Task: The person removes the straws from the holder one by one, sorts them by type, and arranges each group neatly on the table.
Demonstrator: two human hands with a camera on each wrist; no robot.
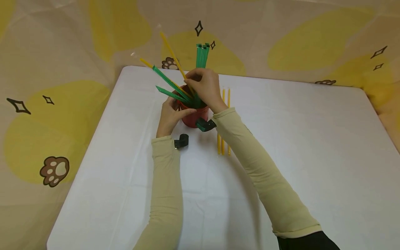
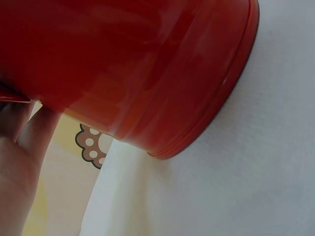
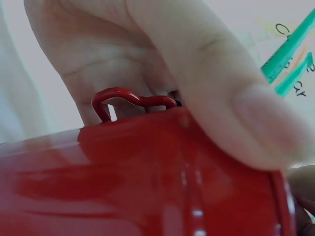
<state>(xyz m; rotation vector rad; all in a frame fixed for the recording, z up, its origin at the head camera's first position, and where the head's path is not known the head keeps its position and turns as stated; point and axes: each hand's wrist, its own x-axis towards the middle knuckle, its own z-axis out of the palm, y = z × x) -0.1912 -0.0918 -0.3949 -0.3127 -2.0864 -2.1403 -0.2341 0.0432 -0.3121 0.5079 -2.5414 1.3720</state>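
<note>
A small red metal pot [image 1: 196, 118] stands upright on the table, holding green strips [image 1: 170, 81] that fan out to the left and a taller upright green bunch [image 1: 202, 55]. My left hand [image 1: 171, 114] grips the pot's left side, thumb on the rim; a red loop handle [image 3: 130, 93] shows beside this hand in the right wrist view. Above the pot, my right hand [image 1: 206, 86] pinches a thin yellow stick [image 1: 170, 48] that slants up to the left. Another yellow stick [image 1: 146, 63] leans among the green strips. The sticks' lower ends are hidden.
Three loose yellow sticks [image 1: 223, 147] lie to the right of the pot, partly under my right forearm. The table has a white cover [image 1: 297, 139]. Behind it hangs a cream and yellow patterned cloth [image 1: 250, 34]. A dark wrist camera [image 1: 204, 125] overlaps the pot.
</note>
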